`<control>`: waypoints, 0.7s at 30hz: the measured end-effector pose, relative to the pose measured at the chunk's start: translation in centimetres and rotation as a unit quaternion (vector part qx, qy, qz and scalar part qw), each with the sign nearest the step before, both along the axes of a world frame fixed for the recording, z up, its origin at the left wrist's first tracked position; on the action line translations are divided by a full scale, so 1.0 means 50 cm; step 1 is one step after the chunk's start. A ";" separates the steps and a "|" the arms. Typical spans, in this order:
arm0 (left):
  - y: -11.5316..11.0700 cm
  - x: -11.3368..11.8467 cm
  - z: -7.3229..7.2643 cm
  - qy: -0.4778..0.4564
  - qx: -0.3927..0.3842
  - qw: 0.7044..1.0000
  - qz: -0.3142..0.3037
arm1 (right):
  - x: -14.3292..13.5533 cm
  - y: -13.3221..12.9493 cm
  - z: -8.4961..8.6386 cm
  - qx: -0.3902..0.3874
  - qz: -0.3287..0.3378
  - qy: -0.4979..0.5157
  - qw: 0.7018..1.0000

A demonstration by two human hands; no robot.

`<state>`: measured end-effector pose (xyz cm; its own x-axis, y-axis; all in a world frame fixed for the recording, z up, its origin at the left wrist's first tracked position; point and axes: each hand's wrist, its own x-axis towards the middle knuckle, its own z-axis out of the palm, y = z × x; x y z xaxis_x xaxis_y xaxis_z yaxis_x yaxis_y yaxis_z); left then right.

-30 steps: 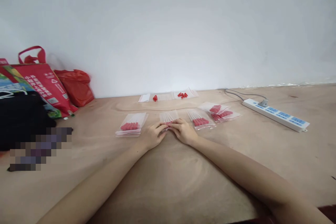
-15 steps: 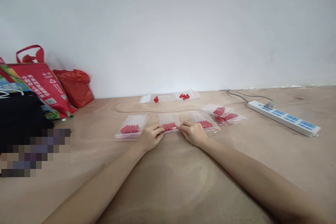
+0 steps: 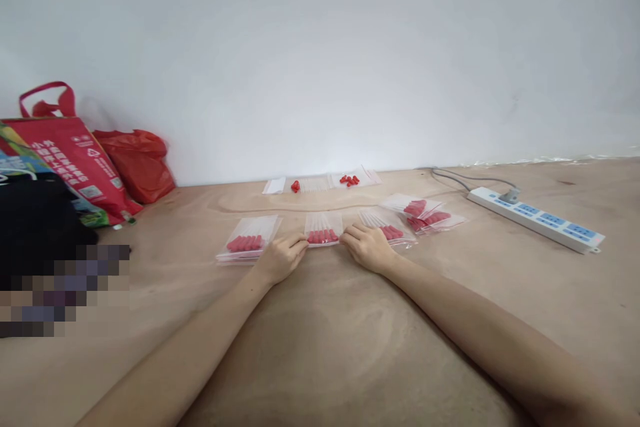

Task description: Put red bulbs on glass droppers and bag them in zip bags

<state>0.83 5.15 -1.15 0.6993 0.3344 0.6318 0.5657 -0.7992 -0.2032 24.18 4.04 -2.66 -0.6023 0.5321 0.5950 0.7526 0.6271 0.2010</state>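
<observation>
A clear plastic zip bag [image 3: 324, 236] lies flat in front of me, with several white sticks with thick red ends inside. At its near left corner, my left hand [image 3: 281, 258] is closed, fingertips pinched on the edge. My right hand [image 3: 369, 248] pinches the near right corner with bent fingers. To the left is a stack of similar bags [image 3: 247, 240] with red-ended sticks. Another filled bag [image 3: 385, 223] sits partly behind my right hand. Further right, more filled bags [image 3: 425, 213] overlap loosely.
By the wall lie small red pieces [image 3: 349, 180], another red piece [image 3: 295, 186] and a row of white sticks [image 3: 315, 183]. A power strip [image 3: 537, 219] with a plugged-in cable is at right. Red bags [image 3: 135, 163] and a black cloth item [image 3: 45, 227] stand at left.
The view has shifted slightly. Both hands stay at the bag's near corners, with the left fingers drawn slightly outward from its edge.
</observation>
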 end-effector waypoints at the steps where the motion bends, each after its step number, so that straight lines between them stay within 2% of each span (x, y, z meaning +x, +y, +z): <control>1: 0.000 0.000 0.001 0.001 0.002 1.000 -0.001 | 0.000 -0.001 0.002 0.003 -0.003 -0.004 1.000; 5: -0.002 0.006 0.001 -0.011 0.002 1.000 0.001 | -0.002 -0.004 0.006 0.002 -0.020 -0.001 1.000; 10: -0.011 0.037 -0.003 -0.055 0.003 0.998 -0.013 | -0.015 -0.006 0.007 -0.015 -0.016 0.033 0.999; 14: -0.016 0.056 -0.007 -0.048 0.021 0.998 -0.044 | -0.040 -0.013 0.006 -0.024 0.002 0.036 0.999; 21: -0.021 0.050 0.001 0.003 0.065 0.997 -0.045 | -0.059 -0.024 0.003 -0.007 0.009 0.039 0.999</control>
<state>3.31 4.08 -1.08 0.7264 0.1869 0.6614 0.4921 -0.8132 -0.3107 21.21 2.84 -2.50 -0.5641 0.5309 0.6324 0.7542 0.6430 0.1329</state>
